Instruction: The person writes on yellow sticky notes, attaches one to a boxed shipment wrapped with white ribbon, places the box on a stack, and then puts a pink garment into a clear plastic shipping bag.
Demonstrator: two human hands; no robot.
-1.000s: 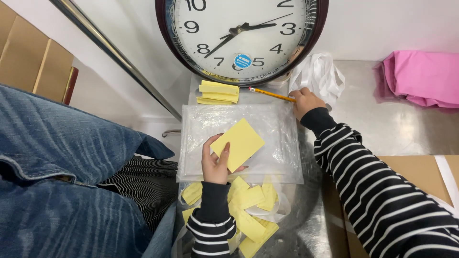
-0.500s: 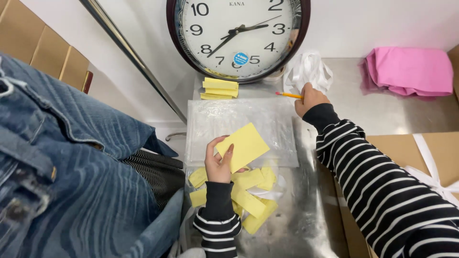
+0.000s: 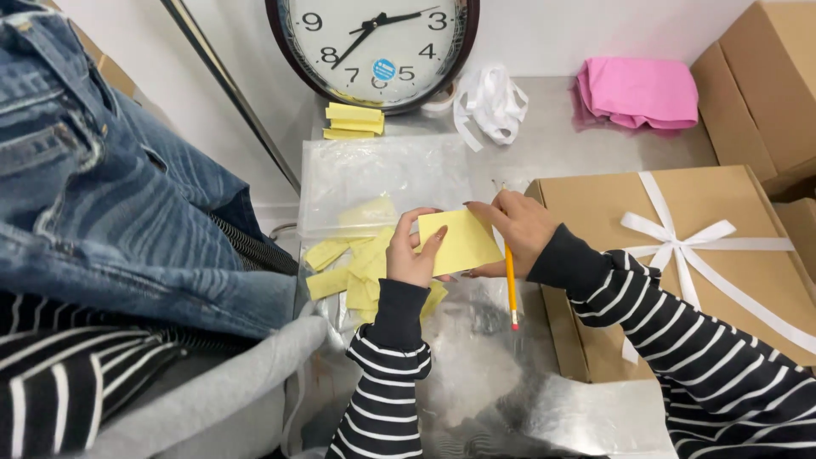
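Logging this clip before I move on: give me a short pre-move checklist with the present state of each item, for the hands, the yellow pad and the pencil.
1. Left hand grips the yellow pad at its left edge: ok.
2. Right hand holds the pencil against the pad's right edge: ok.
3. Pencil tip on the paper: cannot tell, the hand hides it.
4. Pad's top sheet blank: ok, no marks visible.
5. Pad flat on a surface: not ok, it is held tilted above the clear plastic bag.
6. Loose yellow slips clear of the pad: not ok, they lie just beneath it.
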